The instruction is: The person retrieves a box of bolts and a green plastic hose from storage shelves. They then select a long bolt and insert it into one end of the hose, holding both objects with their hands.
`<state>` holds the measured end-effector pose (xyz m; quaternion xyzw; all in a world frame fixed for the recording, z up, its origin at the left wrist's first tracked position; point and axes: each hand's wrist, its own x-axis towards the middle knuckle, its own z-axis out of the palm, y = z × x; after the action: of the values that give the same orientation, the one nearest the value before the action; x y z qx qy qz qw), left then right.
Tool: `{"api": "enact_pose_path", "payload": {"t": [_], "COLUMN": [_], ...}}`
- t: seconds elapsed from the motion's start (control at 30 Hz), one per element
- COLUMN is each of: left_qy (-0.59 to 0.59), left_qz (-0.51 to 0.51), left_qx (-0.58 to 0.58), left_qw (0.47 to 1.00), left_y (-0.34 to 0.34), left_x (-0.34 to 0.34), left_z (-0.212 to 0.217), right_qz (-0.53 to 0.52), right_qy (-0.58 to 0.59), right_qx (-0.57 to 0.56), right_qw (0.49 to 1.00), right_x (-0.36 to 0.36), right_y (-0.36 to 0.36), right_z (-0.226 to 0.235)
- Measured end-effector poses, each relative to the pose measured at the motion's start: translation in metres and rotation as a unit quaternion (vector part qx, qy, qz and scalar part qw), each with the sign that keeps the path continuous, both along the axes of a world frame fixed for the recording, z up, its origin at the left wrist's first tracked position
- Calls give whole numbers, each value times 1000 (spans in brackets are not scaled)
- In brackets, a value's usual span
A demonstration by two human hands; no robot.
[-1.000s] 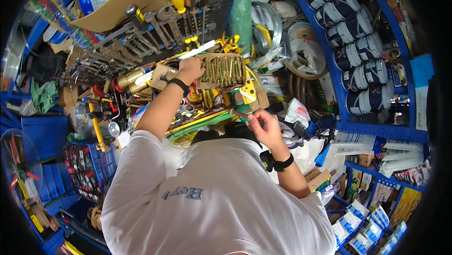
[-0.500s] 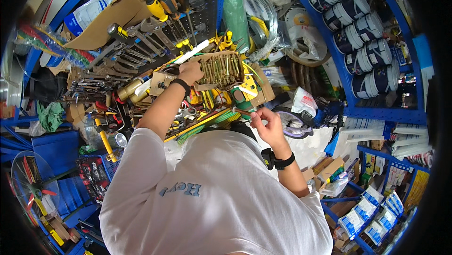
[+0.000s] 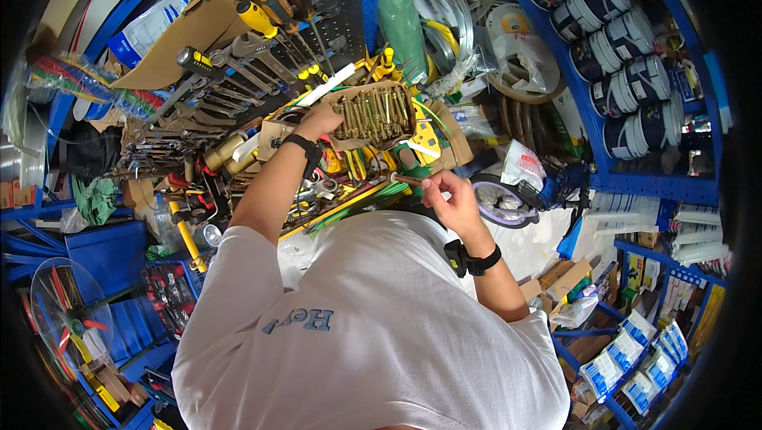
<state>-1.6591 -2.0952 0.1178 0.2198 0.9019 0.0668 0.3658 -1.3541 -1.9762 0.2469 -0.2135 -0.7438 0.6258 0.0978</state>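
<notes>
A cardboard box (image 3: 367,144) packed with several yellowish metal bolts (image 3: 373,115) sits above the tool-covered bench, its opening toward me. My left hand (image 3: 320,122) grips the box at its left side, fingers closed on the edge; the fingertips are partly hidden. Lower and to the right, my right hand (image 3: 451,198) pinches one long bolt (image 3: 408,180) between thumb and fingers. That bolt points left, just below the box and apart from it.
Screwdrivers (image 3: 255,19) and wrenches (image 3: 262,57) hang at the upper left. Pliers and other tools crowd beneath the box. Paint buckets (image 3: 627,88) line a blue shelf at right. A purple-rimmed wheel (image 3: 504,200) stands right of my right hand; a fan (image 3: 71,311) is lower left.
The view has shifted slightly. My right hand still pinches the bolt, which has come a little closer to level. My left hand stays on the box's edge.
</notes>
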Motion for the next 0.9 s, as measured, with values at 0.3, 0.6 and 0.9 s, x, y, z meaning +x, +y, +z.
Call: {"api": "enact_pose_path", "payload": {"t": [0.3,0.6,0.9], "left_qy": [-35,-129,-234], "left_qz": [126,281,182], "left_qx": [305,383,502], "left_qw": [943,871,812], "left_y": [-62,-134,-88], "left_x": [38,121,140], "left_z": [55,52,65], "right_qz": [-19,121,167], "right_qy": [-86,-222,-107], "right_qx": [-224,-339,-310], "right_qw": [971,906,930], "right_x": [-31,-76,-89], "right_y": [20,6,-22], "right_z": [-32,-65,-54]}}
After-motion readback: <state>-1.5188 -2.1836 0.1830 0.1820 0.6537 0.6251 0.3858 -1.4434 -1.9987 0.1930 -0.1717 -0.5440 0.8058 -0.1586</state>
